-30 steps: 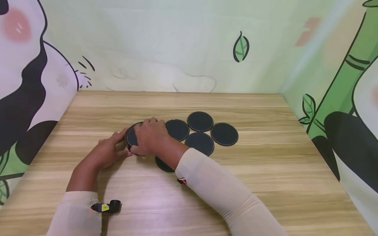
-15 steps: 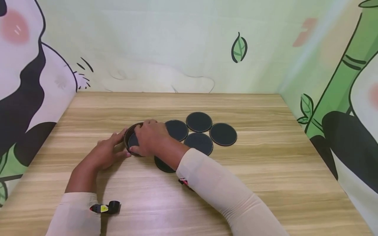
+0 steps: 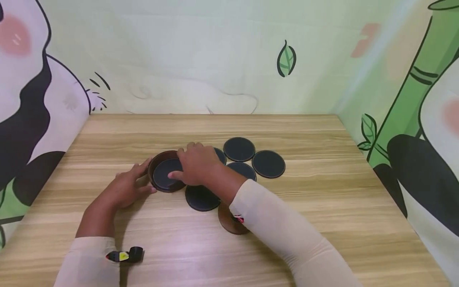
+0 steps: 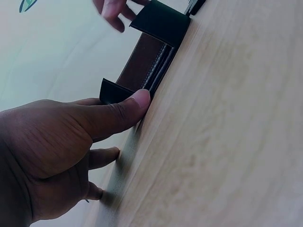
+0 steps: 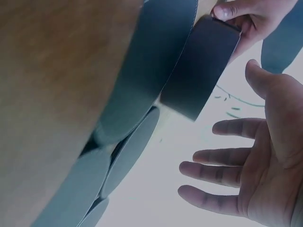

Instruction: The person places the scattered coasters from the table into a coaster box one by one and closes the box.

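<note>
Toward the left edge of the surface [image 3: 358, 239], my left hand [image 3: 125, 189] grips the holder [image 3: 163, 154]; right hand [image 3: 199, 165] is spread, empty. One disc [image 3: 165, 172] looks seated inside; six loose discs [image 3: 268, 164] seem left.

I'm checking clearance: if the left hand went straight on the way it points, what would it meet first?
The left hand would meet the round holder first; its thumb is against it. Whether the right hand would come next is unclear, as depth is hard to judge.
</note>
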`<state>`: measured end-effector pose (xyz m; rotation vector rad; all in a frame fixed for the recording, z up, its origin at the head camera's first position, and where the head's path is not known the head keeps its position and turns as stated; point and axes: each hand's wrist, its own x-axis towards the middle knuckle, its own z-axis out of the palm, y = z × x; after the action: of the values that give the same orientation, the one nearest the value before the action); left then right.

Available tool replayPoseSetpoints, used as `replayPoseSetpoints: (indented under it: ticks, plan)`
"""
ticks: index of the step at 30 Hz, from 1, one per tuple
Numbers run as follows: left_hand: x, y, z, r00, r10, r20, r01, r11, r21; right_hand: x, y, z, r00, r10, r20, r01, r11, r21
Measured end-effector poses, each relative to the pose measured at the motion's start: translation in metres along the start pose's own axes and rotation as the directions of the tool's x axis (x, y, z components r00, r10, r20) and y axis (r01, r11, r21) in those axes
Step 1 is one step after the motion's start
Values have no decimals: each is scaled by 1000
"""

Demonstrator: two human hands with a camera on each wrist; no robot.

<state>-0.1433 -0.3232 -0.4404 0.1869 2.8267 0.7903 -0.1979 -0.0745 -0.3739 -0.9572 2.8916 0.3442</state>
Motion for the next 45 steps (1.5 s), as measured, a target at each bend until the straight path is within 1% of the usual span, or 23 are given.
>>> replayPoseSetpoints:
  ticks: [3, 6, 8, 11, 13, 16, 21, 28, 34, 40, 45]
  plan:
    - [-1, -1, 0, 1000, 3, -3, -3, 1000, -2, -3, 12, 4, 1000, 17, -17, -16, 999, 30]
    - [-2, -1, 0, 1000, 5, -3, -5, 1000, -11, -8, 27, 9, 999, 43, -15, -42, 997, 66]
    - [-2, -1, 0, 1000, 8, -3, -8, 1000, -16, -12, 37, 11, 998, 65, 11, -65, 993, 100]
    - [-2, -1, 1, 1000, 15, -5, -15, 1000, -20, -20, 53, 14, 993, 88, 73, -99, 983, 157]
    - [-2, -1, 1, 1000, 17, -6, -17, 1000, -22, -26, 65, 15, 988, 102, 112, -122, 973, 193]
    - [-2, -2, 1, 1000, 18, -7, -18, 1000, -21, -36, 82, 18, 982, 119, 147, -153, 958, 244]
    - [-2, -3, 2, 1000, 17, -9, -18, 1000, -13, -53, 108, 28, 973, 153, 175, -202, 930, 306]
    - [-2, -4, 2, 1000, 14, -11, -15, 1000, -17, -71, 136, 38, 963, 188, 192, -252, 883, 397]
    - [-1, -6, 3, 1000, 19, -8, -19, 1000, -19, -83, 155, 45, 952, 216, 215, -291, 854, 430]
    - [0, -5, 3, 1000, 12, -2, -12, 1000, -28, -91, 168, 55, 943, 227, 243, -313, 854, 417]
    - [-1, -4, 2, 1000, 1, 2, -1, 1000, -28, -95, 179, 62, 938, 229, 259, -324, 844, 428]
